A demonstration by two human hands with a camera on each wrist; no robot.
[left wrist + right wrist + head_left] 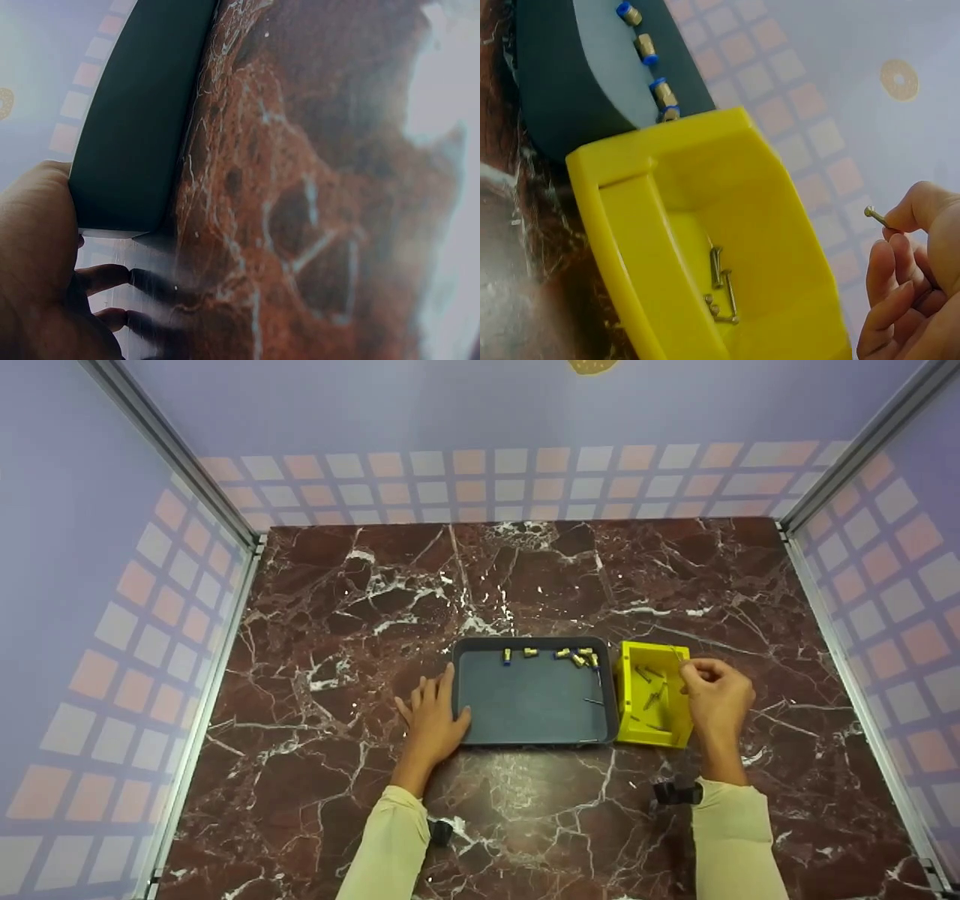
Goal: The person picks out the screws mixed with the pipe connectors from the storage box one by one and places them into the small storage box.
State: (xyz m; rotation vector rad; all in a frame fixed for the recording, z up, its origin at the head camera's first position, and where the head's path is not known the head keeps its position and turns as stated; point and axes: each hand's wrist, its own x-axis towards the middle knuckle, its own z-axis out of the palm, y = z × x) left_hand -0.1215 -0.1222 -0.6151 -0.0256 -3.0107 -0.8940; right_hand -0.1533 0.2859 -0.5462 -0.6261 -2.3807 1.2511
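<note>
My right hand (720, 694) pinches a small screw (876, 217) between thumb and index finger, over the right side of the yellow bin (624, 675). Inside that bin lie several loose screws (729, 292). Against the left wall of the dark grey tray (525, 705) rests my left hand (433, 716), its fingers spread and fairly straight; the left wrist view shows part of this hand at the tray's corner. Several brass fittings with blue ends (530, 652) lie along the tray's far side. A thin screw (593, 702) sits near the tray's right wall.
Tray and bin stand side by side on a dark red marbled tabletop (337, 607). Lilac panels with pink and white squares (469, 472) enclose the back and both sides, with metal posts (172, 457) at the corners.
</note>
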